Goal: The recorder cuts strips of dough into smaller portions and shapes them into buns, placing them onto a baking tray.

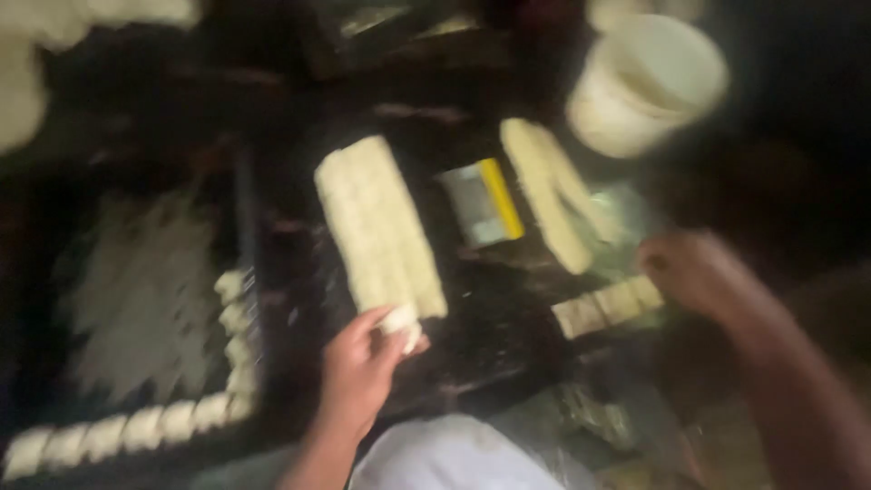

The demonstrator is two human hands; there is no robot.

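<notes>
The picture is dark and blurred by motion. My left hand (361,367) grips a small pale dough piece (401,323) at the near end of a long strip of cut dough (379,222) lying on a dark worktop. My right hand (691,266) hovers with curled fingers just above a short row of cut dough pieces (606,304); whether it holds anything cannot be made out. Another long dough strip (550,191) lies beyond that hand. A metal scraper with a yellow handle (485,201) rests between the two strips.
A dark tray (136,299) at the left carries dough pieces lined along its right and near edges (127,428). A white bucket (646,83) stands at the back right. Pale dough masses (27,63) sit at the far left corner.
</notes>
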